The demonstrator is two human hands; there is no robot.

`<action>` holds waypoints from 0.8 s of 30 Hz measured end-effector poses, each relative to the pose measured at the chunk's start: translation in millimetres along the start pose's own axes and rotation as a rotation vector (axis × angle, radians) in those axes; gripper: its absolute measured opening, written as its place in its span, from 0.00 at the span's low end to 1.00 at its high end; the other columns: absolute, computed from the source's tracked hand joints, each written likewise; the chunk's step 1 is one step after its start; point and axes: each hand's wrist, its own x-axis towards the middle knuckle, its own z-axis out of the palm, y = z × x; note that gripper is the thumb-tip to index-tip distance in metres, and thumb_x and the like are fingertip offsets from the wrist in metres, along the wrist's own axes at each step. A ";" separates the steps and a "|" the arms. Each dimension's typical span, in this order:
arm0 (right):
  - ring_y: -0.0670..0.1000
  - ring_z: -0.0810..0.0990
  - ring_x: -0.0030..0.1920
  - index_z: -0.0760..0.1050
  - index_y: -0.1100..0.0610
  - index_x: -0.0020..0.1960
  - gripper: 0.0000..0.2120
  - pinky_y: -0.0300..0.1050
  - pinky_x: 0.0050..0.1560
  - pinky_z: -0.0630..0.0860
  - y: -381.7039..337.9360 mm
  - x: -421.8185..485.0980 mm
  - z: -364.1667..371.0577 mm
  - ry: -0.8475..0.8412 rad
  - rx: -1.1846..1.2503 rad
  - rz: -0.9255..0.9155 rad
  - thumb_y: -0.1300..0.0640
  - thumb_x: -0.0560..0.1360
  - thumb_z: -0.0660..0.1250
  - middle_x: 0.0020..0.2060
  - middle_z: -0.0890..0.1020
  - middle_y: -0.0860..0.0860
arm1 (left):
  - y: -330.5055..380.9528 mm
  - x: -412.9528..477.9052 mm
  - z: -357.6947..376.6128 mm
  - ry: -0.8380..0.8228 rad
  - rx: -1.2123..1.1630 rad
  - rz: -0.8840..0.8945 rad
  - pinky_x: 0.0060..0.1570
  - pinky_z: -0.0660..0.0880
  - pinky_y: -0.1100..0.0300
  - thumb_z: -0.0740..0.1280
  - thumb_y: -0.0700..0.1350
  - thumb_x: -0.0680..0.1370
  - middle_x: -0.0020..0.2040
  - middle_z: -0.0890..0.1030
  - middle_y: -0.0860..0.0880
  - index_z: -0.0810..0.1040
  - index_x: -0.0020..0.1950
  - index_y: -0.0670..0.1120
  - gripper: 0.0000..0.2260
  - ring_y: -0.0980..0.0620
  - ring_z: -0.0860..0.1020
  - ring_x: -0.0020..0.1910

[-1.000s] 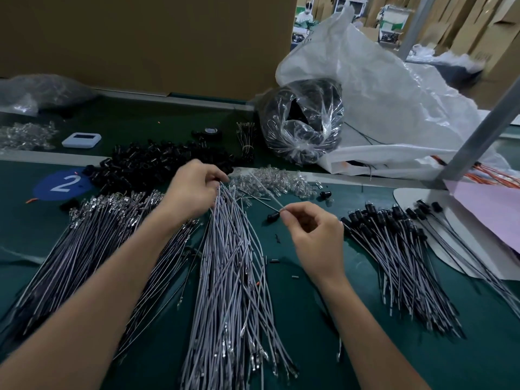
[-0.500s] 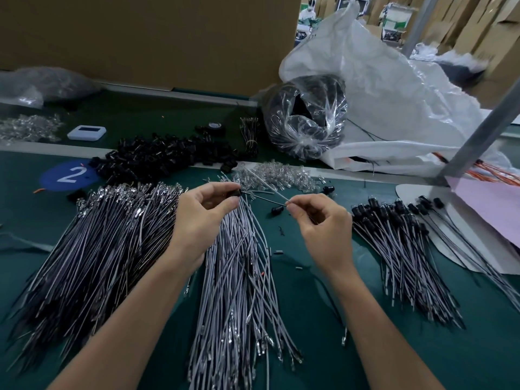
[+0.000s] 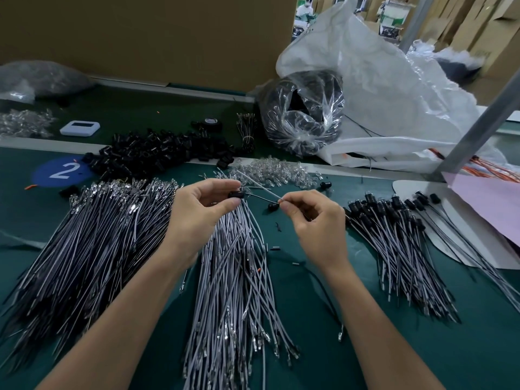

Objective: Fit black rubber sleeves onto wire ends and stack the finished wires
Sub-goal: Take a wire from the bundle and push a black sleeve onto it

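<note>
My left hand (image 3: 197, 209) pinches a black rubber sleeve (image 3: 235, 194) between thumb and fingers above the middle bundle of grey wires (image 3: 239, 271). My right hand (image 3: 315, 220) pinches thin wires (image 3: 263, 192) whose ends point left toward the sleeve. A larger pile of grey wires with metal terminals (image 3: 92, 237) lies at the left. Finished wires with black sleeves (image 3: 394, 243) are stacked at the right. A heap of loose black sleeves (image 3: 160, 153) sits behind the hands.
Clear plastic parts (image 3: 275, 173) lie behind the hands, with two stray sleeves (image 3: 272, 206) on the green mat. A wrapped black roll (image 3: 304, 111) and white bag (image 3: 380, 88) stand at the back right. A blue "2" disc (image 3: 59, 171) is at the left, a metal post (image 3: 484, 114) at the right.
My left hand left the wire bundle and came up holding a black sleeve. It now meets the wires held by my right hand, which has stayed nearly in place.
</note>
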 end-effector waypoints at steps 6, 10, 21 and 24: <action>0.40 0.77 0.37 0.84 0.58 0.44 0.04 0.29 0.39 0.70 -0.1 1.6 -2.7 -0.005 0.000 0.024 0.65 0.73 0.73 0.38 0.82 0.48 | 0.3 0.7 0.2 0.027 -0.091 -0.015 0.47 0.78 0.67 0.75 0.34 0.68 0.43 0.86 0.49 0.83 0.47 0.45 0.11 0.54 0.84 0.45; 0.40 0.76 0.36 0.84 0.58 0.44 0.04 0.29 0.39 0.70 -0.6 1.4 -2.5 -0.006 0.003 0.028 0.65 0.73 0.73 0.39 0.82 0.48 | 0.9 0.2 -1.1 0.019 -0.150 -0.039 0.47 0.78 0.67 0.75 0.35 0.66 0.43 0.86 0.48 0.84 0.48 0.46 0.12 0.54 0.84 0.44; 0.54 0.81 0.40 0.81 0.47 0.42 0.11 0.50 0.44 0.80 0.2 1.8 -3.4 0.034 0.102 0.102 0.64 0.74 0.72 0.39 0.84 0.48 | -0.5 -1.5 1.3 0.034 -0.151 -0.035 0.48 0.79 0.65 0.76 0.34 0.67 0.43 0.86 0.50 0.84 0.48 0.46 0.13 0.53 0.84 0.43; 0.55 0.82 0.41 0.82 0.51 0.44 0.07 0.53 0.45 0.80 1.9 1.7 -2.9 0.034 0.118 0.135 0.63 0.74 0.72 0.39 0.84 0.50 | -1.6 -1.8 2.4 0.037 -0.159 -0.041 0.51 0.80 0.61 0.76 0.35 0.67 0.46 0.86 0.48 0.84 0.50 0.46 0.14 0.50 0.84 0.45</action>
